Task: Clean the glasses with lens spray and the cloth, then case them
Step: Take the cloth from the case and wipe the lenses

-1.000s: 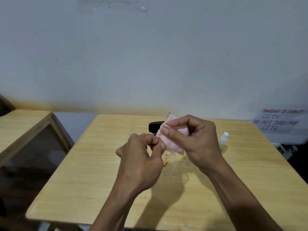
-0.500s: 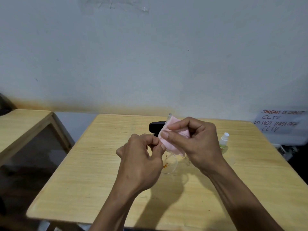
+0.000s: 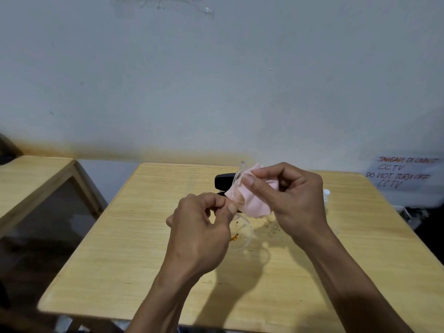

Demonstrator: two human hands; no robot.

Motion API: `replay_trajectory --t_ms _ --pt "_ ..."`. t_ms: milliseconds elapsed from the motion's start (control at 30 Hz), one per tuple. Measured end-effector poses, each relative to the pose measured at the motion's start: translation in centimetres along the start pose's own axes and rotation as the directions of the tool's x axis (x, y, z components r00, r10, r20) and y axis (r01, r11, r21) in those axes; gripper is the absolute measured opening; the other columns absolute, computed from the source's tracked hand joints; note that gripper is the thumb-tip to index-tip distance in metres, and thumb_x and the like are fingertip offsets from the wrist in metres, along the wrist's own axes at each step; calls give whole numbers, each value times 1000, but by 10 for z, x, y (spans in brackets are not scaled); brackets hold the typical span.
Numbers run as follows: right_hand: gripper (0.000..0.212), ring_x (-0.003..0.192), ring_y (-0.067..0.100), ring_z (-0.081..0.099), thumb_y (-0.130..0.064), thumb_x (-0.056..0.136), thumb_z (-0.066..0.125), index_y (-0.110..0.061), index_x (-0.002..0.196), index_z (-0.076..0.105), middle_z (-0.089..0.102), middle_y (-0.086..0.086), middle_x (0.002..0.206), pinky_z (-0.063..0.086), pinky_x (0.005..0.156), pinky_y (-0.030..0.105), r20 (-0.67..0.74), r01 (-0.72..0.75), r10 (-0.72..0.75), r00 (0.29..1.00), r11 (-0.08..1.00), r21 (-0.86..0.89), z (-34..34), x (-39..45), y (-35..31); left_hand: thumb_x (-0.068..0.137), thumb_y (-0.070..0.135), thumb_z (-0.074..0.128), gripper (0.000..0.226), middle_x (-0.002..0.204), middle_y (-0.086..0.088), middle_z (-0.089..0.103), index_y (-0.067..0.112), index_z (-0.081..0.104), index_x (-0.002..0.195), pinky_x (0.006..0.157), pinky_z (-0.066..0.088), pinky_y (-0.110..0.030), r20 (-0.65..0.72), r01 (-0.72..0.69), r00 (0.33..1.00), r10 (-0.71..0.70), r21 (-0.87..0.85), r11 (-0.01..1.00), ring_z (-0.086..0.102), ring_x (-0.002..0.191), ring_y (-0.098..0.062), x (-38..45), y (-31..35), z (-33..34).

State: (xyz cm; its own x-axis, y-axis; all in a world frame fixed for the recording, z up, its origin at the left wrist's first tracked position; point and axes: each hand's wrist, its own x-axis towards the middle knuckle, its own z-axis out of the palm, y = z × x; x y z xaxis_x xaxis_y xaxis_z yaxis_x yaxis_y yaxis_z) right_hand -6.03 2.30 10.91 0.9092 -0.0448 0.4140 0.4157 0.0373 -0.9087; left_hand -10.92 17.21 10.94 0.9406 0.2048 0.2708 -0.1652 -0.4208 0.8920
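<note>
Black case (image 3: 224,180) on table (image 3: 144,236), contents hidden. Left hand (image 3: 199,231) pinching clear glasses (image 3: 241,233); right hand (image 3: 288,195) pinching pink cloth (image 3: 252,203) round upper lens. Spray bottle (image 3: 326,195) behind right wrist.

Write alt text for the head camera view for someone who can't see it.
Over a wooden table, the left hand holds clear-framed glasses while the right hand rubs a lens with a pink cloth. A black case lies behind.
</note>
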Motion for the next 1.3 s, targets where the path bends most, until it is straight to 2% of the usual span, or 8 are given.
replay_trajectory --t_ms 200,367,433,667,733,867,1067,1300 --pt "11 68 8 74 -11 70 84 -13 78 76 78 -5 73 55 64 19 46 14 -14 999 1000 2 -2 -11 4 76 43 63 12 60 4 64 36 71 74 92 45 -57 -17 38 999 -38 -17 999 44 59 -6 5 2 1" --pt "13 65 9 73 -7 67 84 -10 73 73 77 -3 69 56 62 20 34 -6 3 999 996 89 6 -13 5 86 32 70 18 77 23 61 25 70 70 84 32 -20 -34 -6 999 9 82 997 51 74 4 2 4 2" --pt "14 67 14 75 -2 68 85 -8 72 73 77 0 70 56 62 22 31 -16 12 999 993 114 9 -12 4 88 33 68 22 73 10 59 23 70 68 77 21 -6 -26 -30 999 34 150 988 49 79 7 1 4 2" --pt "13 67 14 73 -1 70 85 -10 72 75 77 -1 70 57 65 27 -58 -35 46 997 983 180 19 0 -5 88 33 67 20 71 11 56 27 70 70 78 19 -2 -11 -32 999 35 181 983 47 81 -4 -1 3 1" --pt "13 68 15 72 -6 70 86 -14 71 75 76 -3 70 57 67 31 -67 -56 70 995 979 197 19 4 -7 86 33 69 19 73 19 61 27 68 68 86 26 -10 -32 -26 999 30 111 994 48 74 -4 -1 3 2" --pt "13 63 12 68 -10 71 85 -18 70 75 76 -4 69 54 62 26 -69 -55 67 995 985 162 13 6 -9 77 38 61 9 66 20 63 32 67 81 91 44 -53 -39 -41 998 42 8 999 47 69 -3 1 7 1" --pt "12 62 11 68 -18 67 85 -16 73 75 75 -5 67 54 60 23 -98 -70 83 992 989 128 6 -6 -6 76 45 64 24 66 7 66 23 73 73 75 52 -68 -49 10 999 -14 -91 996 48 66 -9 6 3 7" --pt "13 51 4 64 -8 71 85 -14 73 74 72 -6 59 51 53 17 -80 -69 75 994 995 75 10 -17 -1 71 51 65 22 55 11 56 31 73 75 79 50 -70 -69 47 996 -56 -122 991 47 60 -20 11 0 8"
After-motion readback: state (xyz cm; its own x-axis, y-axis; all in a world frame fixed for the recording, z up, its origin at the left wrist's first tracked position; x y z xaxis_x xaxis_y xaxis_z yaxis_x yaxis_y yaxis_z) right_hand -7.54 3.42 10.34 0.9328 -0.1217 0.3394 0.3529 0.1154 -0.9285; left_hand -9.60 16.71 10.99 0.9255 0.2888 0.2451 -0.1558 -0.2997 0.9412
